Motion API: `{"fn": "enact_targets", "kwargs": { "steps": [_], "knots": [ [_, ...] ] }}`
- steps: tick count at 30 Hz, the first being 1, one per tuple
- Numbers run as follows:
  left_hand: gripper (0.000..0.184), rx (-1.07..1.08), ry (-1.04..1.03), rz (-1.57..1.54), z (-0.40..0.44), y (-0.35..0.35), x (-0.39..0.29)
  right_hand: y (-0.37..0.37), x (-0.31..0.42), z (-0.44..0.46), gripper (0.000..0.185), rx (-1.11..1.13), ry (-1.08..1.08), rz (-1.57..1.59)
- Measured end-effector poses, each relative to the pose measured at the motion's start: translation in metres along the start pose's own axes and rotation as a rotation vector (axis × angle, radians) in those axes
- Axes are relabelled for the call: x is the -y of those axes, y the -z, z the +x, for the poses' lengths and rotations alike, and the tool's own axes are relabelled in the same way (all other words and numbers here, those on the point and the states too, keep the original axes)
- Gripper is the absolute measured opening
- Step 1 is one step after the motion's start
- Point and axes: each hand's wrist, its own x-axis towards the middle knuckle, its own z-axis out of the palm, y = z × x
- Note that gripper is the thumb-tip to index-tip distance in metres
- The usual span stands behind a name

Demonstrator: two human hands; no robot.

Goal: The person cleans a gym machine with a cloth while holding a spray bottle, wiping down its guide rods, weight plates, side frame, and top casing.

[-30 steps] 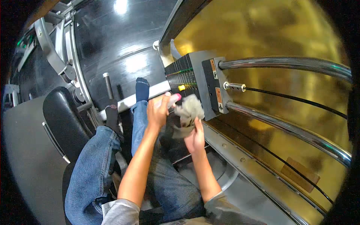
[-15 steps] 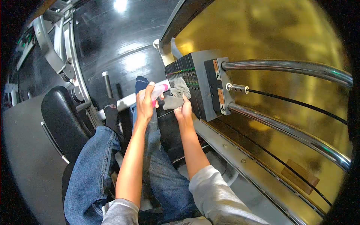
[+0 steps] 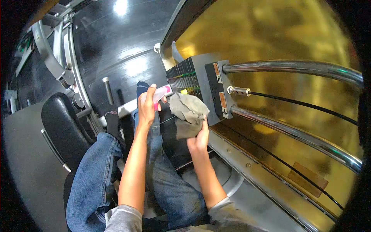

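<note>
near the weight stack (image 3: 184,76), your left hand (image 3: 147,107) is gripping a spray bottle (image 3: 160,93), your right hand (image 3: 199,140) is pinching a gray cloth (image 3: 188,110) just right; work is seemingly underway, neither being set down.

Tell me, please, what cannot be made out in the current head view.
All in the head view:
- Pink-and-clear bottle: partly covered by the left hand.
- Right hand: most of its fingers are hidden behind the grey cloth.
- Weight stack: its markings are too small to read.
- Upper black cable: its right end is cut off by the picture's dark rim.
</note>
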Motion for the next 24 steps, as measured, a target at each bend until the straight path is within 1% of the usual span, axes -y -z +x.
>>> {"fn": "enact_targets", "kwargs": {
  "steps": [2, 3, 4, 6, 10, 12, 13, 14, 16, 17, 19, 20, 22, 24],
  "knots": [
    [0.061, 0.000, 0.014, -0.010, 0.000, 0.001, 0.003, 0.016, -0.003, 0.006, 0.041, -0.019, -0.028, -0.035],
    [0.061, 0.003, 0.026, -0.020, 0.000, 0.001, 0.004, 0.024, -0.005, 0.014, 0.039, -0.027, -0.062, -0.108],
    [0.061, 0.004, 0.031, -0.015, -0.001, 0.002, 0.005, 0.025, -0.012, 0.027, 0.037, -0.107, -0.090, -0.051],
    [0.059, 0.056, 0.025, 0.029, -0.001, 0.004, 0.003, 0.047, -0.031, 0.064, 0.035, -0.073, -0.055, -0.127],
    [0.060, 0.052, 0.031, 0.026, 0.001, 0.005, 0.007, 0.075, -0.059, 0.113, 0.035, -0.049, -0.080, -0.158],
    [0.061, 0.056, 0.009, 0.032, 0.001, 0.004, 0.006, 0.089, -0.070, 0.133, 0.035, 0.031, -0.134, -0.167],
    [0.061, 0.056, 0.011, 0.033, 0.001, 0.004, 0.006, 0.091, -0.073, 0.136, 0.034, 0.106, -0.125, -0.100],
    [0.062, 0.063, 0.020, 0.029, 0.001, 0.003, 0.006, 0.096, -0.073, 0.136, 0.034, 0.105, -0.125, -0.099],
    [0.062, 0.073, 0.025, 0.024, 0.001, 0.002, 0.004, 0.076, -0.054, 0.110, 0.036, -0.019, -0.200, -0.190],
    [0.063, 0.093, 0.027, 0.045, 0.001, 0.002, 0.002, 0.060, -0.040, 0.090, 0.036, -0.017, -0.198, -0.191],
    [0.063, 0.116, 0.031, 0.068, 0.000, 0.001, 0.001, 0.034, -0.012, 0.044, 0.036, -0.127, -0.158, -0.138],
    [0.063, 0.126, 0.037, 0.053, 0.000, -0.001, 0.002, 0.040, -0.005, 0.030, 0.036, -0.130, -0.156, -0.135],
    [0.063, 0.142, 0.041, 0.041, -0.001, -0.004, -0.001, 0.050, 0.008, 0.003, 0.039, -0.018, -0.128, -0.092],
    [0.063, 0.159, 0.036, 0.077, -0.005, -0.007, -0.007, 0.048, 0.018, -0.024, 0.040, 0.001, -0.095, -0.086]
  ]
}}
